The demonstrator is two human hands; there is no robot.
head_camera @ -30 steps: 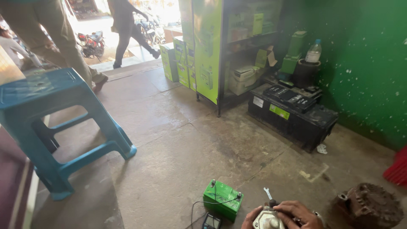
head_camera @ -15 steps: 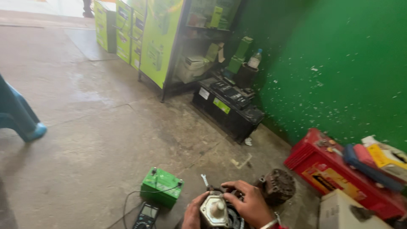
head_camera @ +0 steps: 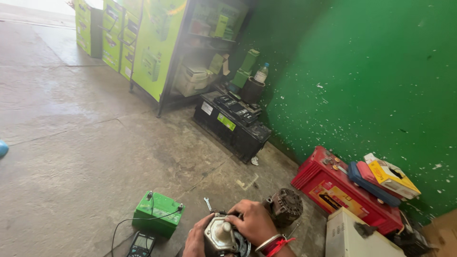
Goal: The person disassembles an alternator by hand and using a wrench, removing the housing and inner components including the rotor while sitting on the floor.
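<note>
At the bottom edge of the head view both my hands hold a grey metal motor part [head_camera: 220,236] with a short white shaft on top. My right hand [head_camera: 253,221] wraps over its right side, fingers closed on the housing; a red thread and a metal bangle sit on that wrist. My left hand [head_camera: 193,241] grips its left side, partly cut off by the frame. A small green battery [head_camera: 158,213] with black leads stands on the concrete to the left. A black multimeter [head_camera: 141,244] lies in front of it. A small spanner [head_camera: 207,203] lies just beyond my hands.
A rusty alternator [head_camera: 284,206] sits right of my hand. Large black batteries [head_camera: 232,124] line the green wall [head_camera: 362,85], with a red battery [head_camera: 333,190], stacked boxes and a white unit [head_camera: 354,238] at the right. Green shelving [head_camera: 157,47] stands at the back.
The view has swung to the right: the blue stool and the walking people have left the frame, and the red battery and white unit have come in. My hands stay on the motor part.
</note>
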